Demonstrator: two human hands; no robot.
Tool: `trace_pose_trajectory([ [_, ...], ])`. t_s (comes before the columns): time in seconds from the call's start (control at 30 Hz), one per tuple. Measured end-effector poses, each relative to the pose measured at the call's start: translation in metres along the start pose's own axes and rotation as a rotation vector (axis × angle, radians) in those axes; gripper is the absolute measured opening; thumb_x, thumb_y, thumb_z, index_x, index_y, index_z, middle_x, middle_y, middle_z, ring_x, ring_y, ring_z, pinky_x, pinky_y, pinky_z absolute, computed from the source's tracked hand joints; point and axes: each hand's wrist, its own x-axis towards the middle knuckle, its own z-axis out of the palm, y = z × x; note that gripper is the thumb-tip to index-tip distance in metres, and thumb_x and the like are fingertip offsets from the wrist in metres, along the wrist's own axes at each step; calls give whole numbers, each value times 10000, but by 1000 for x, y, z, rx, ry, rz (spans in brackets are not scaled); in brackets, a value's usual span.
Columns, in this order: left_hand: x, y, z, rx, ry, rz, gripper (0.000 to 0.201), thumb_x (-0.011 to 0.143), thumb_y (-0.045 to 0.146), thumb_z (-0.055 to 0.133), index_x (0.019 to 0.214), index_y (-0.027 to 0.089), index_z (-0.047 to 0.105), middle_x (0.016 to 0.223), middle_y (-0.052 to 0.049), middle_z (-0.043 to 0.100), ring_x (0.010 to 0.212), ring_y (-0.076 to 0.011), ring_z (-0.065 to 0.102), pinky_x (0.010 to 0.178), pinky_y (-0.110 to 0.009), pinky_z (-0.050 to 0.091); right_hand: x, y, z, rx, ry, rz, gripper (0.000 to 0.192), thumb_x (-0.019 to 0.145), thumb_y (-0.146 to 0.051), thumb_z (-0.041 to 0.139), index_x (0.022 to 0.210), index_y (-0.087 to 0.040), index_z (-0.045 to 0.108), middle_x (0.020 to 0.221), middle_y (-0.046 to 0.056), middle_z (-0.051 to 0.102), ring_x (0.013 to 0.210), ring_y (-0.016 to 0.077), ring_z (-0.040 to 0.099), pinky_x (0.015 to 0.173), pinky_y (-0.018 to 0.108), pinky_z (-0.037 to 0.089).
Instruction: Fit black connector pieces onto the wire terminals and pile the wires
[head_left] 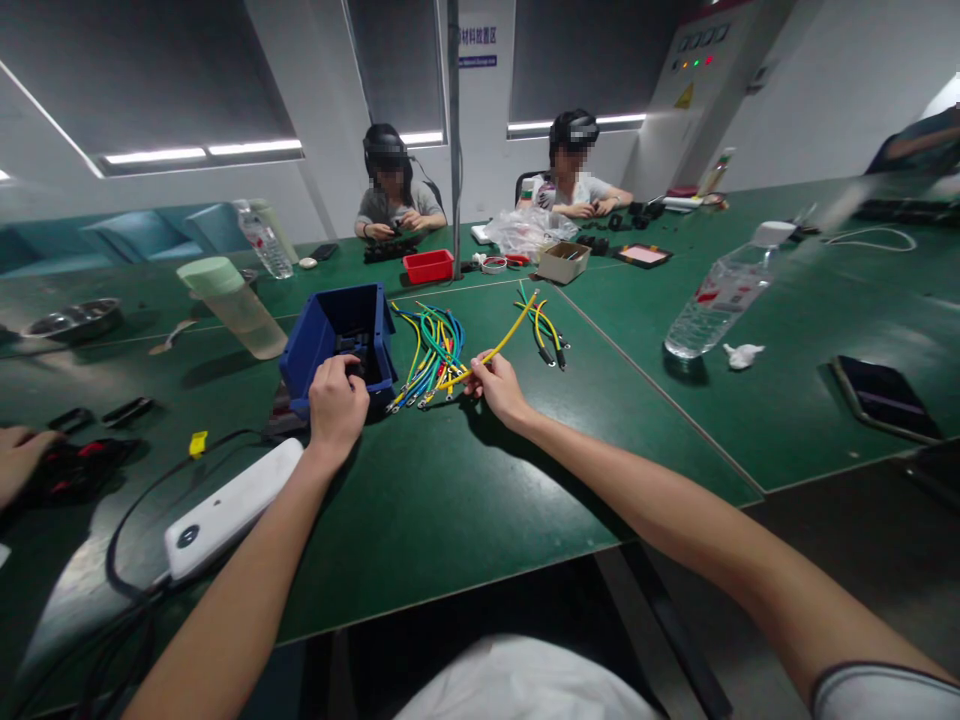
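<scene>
My right hand [496,388] is closed on a yellow cable [511,333] with a metal lug at its end, held slanting up over the table. My left hand [339,400] reaches into the front of a blue plastic bin [307,340], its fingers bent among small black parts [351,345]. Whether those fingers grip one of the parts is hidden. Between the bin and my right hand lies a pile of yellow, green and blue cables [431,345]. A smaller group of cables with black sleeves on their ends [546,330] rests farther right.
A white power bank or phone [232,510] with a black cord lies by my left forearm. Bottles [724,295] [236,310] stand on both sides. A dark phone [885,398] is at right. Two people sit opposite; another person's hand [22,460] shows at far left.
</scene>
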Motion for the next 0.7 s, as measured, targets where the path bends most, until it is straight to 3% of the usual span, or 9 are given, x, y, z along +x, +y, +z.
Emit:
trace_pose_trajectory([
  [0.3,2,4,-5,-83,-36,-73,209,851,235,445,994,154,574,957,-92,630,897,-223,600,822,-328,452,-2,-3,0,1,-3,12,213,834,-420,499,847,-211,457,640,-31,598,514,123,599,460,223,425],
  [0.47,1,5,-5,-19,-65,-117,232,856,284,448,1010,165,575,944,-89,637,893,-234,597,820,-340,441,-4,-5,0,13,-12,33,227,837,-436,493,866,-216,445,655,-28,611,524,127,611,470,228,442],
  [0.7,0,8,-5,7,-17,-95,268,863,311,441,1024,150,583,944,-95,628,870,-226,580,798,-326,438,-3,-4,0,13,-11,28,246,830,-449,499,871,-212,447,662,-26,613,520,127,611,469,228,438],
])
